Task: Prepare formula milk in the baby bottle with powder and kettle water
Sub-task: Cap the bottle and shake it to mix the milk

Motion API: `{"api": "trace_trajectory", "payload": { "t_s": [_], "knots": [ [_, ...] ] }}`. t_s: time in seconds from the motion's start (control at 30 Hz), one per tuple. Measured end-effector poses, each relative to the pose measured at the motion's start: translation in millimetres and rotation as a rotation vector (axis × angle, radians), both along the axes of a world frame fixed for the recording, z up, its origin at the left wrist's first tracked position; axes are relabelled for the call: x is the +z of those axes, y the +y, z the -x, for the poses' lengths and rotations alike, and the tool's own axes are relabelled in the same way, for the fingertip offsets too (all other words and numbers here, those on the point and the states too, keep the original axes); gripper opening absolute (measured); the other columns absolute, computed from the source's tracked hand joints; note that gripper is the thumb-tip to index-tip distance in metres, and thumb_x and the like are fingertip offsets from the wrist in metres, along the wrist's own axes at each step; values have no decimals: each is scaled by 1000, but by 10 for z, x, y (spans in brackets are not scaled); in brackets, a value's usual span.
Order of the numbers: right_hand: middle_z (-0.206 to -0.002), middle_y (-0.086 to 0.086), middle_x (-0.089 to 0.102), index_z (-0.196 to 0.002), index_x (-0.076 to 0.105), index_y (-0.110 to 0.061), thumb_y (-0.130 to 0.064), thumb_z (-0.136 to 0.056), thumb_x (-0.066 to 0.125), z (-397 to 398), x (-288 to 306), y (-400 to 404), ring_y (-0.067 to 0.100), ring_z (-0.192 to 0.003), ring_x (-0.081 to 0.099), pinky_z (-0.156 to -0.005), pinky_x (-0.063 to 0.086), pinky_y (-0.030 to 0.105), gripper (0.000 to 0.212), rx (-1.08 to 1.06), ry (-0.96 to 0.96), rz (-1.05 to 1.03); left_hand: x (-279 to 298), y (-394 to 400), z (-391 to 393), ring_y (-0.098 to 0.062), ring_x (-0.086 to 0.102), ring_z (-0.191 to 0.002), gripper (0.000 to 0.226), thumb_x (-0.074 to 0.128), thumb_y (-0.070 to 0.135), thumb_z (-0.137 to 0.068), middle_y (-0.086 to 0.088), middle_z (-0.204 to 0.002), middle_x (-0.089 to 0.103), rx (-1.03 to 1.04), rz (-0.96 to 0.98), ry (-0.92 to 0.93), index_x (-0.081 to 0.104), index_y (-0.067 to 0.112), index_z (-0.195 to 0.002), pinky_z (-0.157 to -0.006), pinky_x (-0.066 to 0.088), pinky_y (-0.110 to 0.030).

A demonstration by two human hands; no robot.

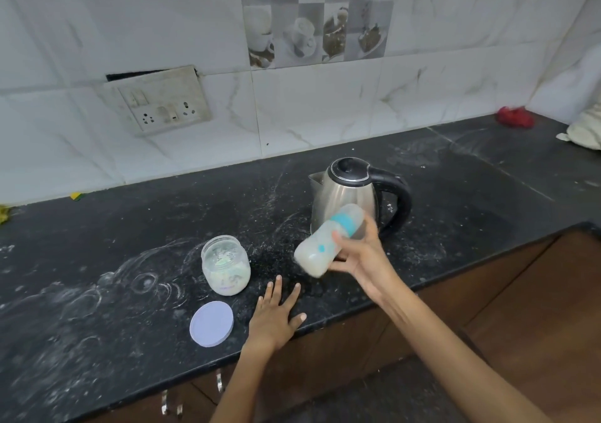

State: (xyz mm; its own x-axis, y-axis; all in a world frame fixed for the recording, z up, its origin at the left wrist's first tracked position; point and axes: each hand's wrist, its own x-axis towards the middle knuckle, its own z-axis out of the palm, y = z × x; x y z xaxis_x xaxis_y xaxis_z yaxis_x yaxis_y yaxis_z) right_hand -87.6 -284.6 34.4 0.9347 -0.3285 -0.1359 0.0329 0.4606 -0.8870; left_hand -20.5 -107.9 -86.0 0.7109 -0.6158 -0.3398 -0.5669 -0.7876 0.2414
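My right hand [361, 255] grips the baby bottle [320, 247], which is blurred and tilted, its teal ring and clear cap pointing up and right, pale milk inside. It hangs above the black counter [130, 243] just in front of the steel kettle [348, 195], whose lid is closed and black handle faces right. My left hand [276, 313] lies flat on the counter near the front edge, fingers spread, holding nothing. To its left stands the open powder jar [226, 265], partly full of white powder, and its lilac lid [211, 323] lies flat nearer the edge.
White powder smears streak the counter. A wall socket plate [162, 103] sits on the tiled wall at left. A red cloth [515, 116] and a pale bag [585, 129] lie at the far right. Brown cabinet fronts [487, 292] run below the counter edge.
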Motion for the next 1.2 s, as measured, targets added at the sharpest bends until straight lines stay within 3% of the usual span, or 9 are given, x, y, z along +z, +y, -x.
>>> {"api": "trace_trajectory", "payload": {
  "t_s": [0.17,0.33,0.43,0.57,0.7,0.83,0.97,1.1,1.2],
  "knots": [
    [-122,18,63,-137,35,-37,0,-84,68,105,-70,108,35,-107,68,-77,57,59,73,175,58,137,0,2,26,-27,-18,-145,63,29,51,-99,-9,-158,-20,5,-14,-3,4,27,-152,-118,-2,-42],
    [-132,17,57,-135,37,-36,-5,-87,66,68,-71,129,35,-108,67,-77,56,61,64,49,44,26,-6,-7,23,-26,-18,-145,63,27,52,-99,-9,-158,-20,7,-16,-4,-1,30,-151,-117,-3,-41],
    [-120,17,66,-137,35,-37,-3,-85,68,122,-86,217,33,-105,69,-74,58,57,70,188,76,165,19,0,30,-25,-17,-146,66,30,50,-99,-8,-159,-17,26,-9,17,1,23,-152,-118,-3,-40],
    [-125,10,61,-136,36,-36,-8,-90,65,37,-45,145,31,-105,69,-78,57,58,62,-57,43,12,-9,-1,18,-25,-19,-145,63,27,52,-99,-7,-157,-22,12,-7,4,-3,32,-151,-117,-3,-41],
    [-118,17,67,-134,38,-41,-6,-83,72,158,-91,242,32,-102,70,-76,58,56,71,160,120,248,-6,5,32,-24,-17,-146,67,31,48,-99,-6,-158,-19,25,13,10,-2,24,-152,-118,-3,-40],
    [-127,10,61,-137,38,-37,-9,-89,66,87,-53,120,32,-104,69,-79,57,60,62,-63,60,65,-5,5,19,-25,-19,-145,64,28,52,-99,-7,-157,-22,10,8,-3,-3,32,-151,-117,-3,-40],
    [-120,14,65,-138,36,-41,-8,-85,70,178,-111,216,31,-105,69,-74,59,54,70,126,115,221,-10,9,33,-24,-18,-145,65,31,50,-99,-6,-158,-21,19,14,1,1,26,-152,-118,-2,-40],
    [-123,8,63,-139,35,-36,-13,-90,65,117,-74,97,30,-100,71,-76,59,54,61,-128,90,50,-24,8,10,-25,-19,-145,63,27,53,-99,-6,-157,-23,16,11,-4,-4,34,-151,-117,-3,-40],
    [-122,12,65,-137,36,-40,-11,-88,68,182,-121,189,30,-100,71,-76,59,55,65,30,143,201,-15,12,33,-25,-18,-145,65,29,51,-99,-6,-157,-22,14,16,-6,-1,28,-151,-117,-3,-40]
  ]
}}
